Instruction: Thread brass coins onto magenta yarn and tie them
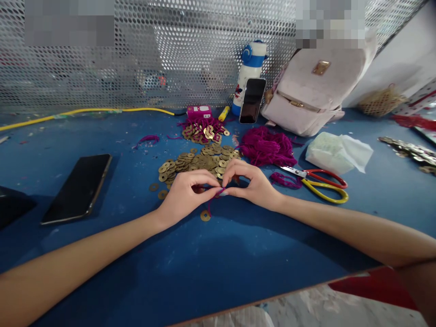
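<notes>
My left hand (186, 193) and my right hand (250, 183) meet fingertip to fingertip over the blue table (218, 263). Both pinch a thin magenta thread (214, 196) between them. A single brass coin (205, 215) with a square hole lies just below, at the thread's hanging end; whether it is tied on I cannot tell. Right behind my hands spreads a pile of brass coins (199, 163). A heap of magenta thread (267, 146) lies to the right of the pile.
Red and yellow scissors (318, 181) lie right of my right hand. A black phone (79, 187) lies flat at left. At the back stand a second phone (252, 100), a white bottle (250, 72), a pink bag (315, 91) and a perforated metal wall. A white packet (337, 152) lies at right.
</notes>
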A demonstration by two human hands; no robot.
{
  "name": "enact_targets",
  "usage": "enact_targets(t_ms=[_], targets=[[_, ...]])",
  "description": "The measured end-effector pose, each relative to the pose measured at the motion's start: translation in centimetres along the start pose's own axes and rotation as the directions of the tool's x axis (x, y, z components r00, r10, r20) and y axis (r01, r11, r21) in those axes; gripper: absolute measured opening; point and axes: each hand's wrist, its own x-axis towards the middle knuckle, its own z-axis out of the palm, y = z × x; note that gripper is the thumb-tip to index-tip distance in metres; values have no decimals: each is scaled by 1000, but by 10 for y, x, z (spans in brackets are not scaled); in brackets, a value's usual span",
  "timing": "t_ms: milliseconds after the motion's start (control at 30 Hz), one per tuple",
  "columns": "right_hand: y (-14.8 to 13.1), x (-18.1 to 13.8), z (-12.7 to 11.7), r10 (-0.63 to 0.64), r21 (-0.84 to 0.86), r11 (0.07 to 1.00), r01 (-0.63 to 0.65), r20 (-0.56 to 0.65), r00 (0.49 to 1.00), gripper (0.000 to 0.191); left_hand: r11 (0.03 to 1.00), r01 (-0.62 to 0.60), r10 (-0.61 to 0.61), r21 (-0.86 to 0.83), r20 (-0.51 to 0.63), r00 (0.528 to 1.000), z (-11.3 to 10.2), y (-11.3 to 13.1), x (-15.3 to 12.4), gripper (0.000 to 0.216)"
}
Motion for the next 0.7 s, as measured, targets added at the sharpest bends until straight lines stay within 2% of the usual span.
enact_targets(t_ms=[233, 367, 567, 633, 700], targets=[[4, 2, -1, 78, 180, 979, -94, 97, 992, 29, 999, 18, -15, -51, 64, 998, -2, -1, 2, 11], [7, 2, -2, 127, 305, 938, -163, 132, 983, 25, 997, 14, -12, -70, 37, 999, -2, -1, 2, 12], [7, 3, -10, 168, 446, 834, -326, 358, 919, 28, 995, 68, -67, -70, 4, 998, -2, -4, 3, 11], [9, 4, -13, 192, 507, 786, -353, 344, 919, 33, 995, 74, -74, -68, 8, 997, -2, -5, 3, 11], [11, 6, -13, 198, 586, 742, -326, 272, 942, 41, 995, 80, -79, -65, 20, 997, -2, -5, 2, 11]])
